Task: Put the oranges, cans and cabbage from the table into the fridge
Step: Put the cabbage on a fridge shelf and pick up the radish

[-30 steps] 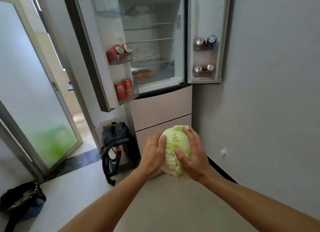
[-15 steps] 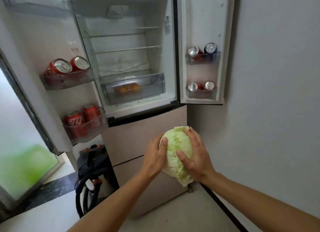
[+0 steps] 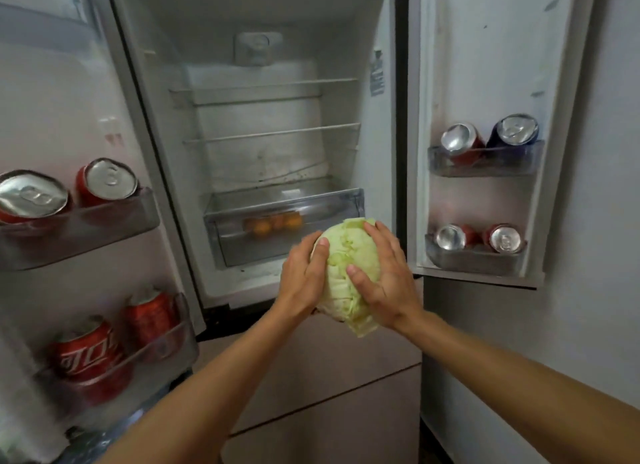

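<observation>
One cabbage is held up close to the open fridge, just in front of the clear drawer. It is gripped from both sides, with the left hand and the right hand curled round it. Since a second ago it has been carried much nearer, so it can likely be put inside soon. Oranges are seen in the drawer, and cans are kept in the door shelves. Thin shelves are seen above, and a grey wall to the right.

White Chinese Coca-Cola script on red can in left door bin
</observation>
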A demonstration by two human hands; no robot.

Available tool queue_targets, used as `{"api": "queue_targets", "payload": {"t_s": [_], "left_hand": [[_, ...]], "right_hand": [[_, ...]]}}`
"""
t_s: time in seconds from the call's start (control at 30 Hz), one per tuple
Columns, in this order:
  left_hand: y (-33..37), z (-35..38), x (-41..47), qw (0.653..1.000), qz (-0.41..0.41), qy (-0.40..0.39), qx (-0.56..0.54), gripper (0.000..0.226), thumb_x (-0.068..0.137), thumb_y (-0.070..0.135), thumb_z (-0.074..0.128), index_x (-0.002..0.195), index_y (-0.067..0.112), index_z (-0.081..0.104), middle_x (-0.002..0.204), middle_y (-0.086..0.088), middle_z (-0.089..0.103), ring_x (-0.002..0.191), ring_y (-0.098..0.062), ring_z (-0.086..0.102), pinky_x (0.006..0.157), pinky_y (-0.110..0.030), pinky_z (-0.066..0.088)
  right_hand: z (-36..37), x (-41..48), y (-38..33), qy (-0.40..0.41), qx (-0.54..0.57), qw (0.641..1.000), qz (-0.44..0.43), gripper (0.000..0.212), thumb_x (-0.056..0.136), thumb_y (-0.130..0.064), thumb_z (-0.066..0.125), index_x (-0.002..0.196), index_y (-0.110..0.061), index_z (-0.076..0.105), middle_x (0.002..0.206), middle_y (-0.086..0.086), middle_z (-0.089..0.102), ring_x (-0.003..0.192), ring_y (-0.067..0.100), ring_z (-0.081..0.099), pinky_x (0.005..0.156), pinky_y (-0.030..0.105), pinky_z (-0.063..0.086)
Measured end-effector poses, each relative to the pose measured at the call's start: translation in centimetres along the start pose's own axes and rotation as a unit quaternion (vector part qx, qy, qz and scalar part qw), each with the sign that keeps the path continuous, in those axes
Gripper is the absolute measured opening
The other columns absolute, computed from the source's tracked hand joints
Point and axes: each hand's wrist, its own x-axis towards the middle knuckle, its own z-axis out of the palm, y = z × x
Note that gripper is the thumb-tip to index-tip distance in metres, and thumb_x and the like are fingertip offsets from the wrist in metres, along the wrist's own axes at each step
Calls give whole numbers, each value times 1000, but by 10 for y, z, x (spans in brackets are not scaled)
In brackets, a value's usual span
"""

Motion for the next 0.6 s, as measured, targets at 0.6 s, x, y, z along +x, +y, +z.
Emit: {"api": "queue_targets", "payload": {"t_s": [0.6], "left_hand": [[-71,25,376,998,-21,44,29,40,98,41,42,124,16,60,121,-9,63,108,-26,59,97,-41,47]], "right_hand": [[130,338,146,53,62,997,16,94,72,-70,42,149,-19,27,149,6,36,132,21,40,105,28,31]]}}
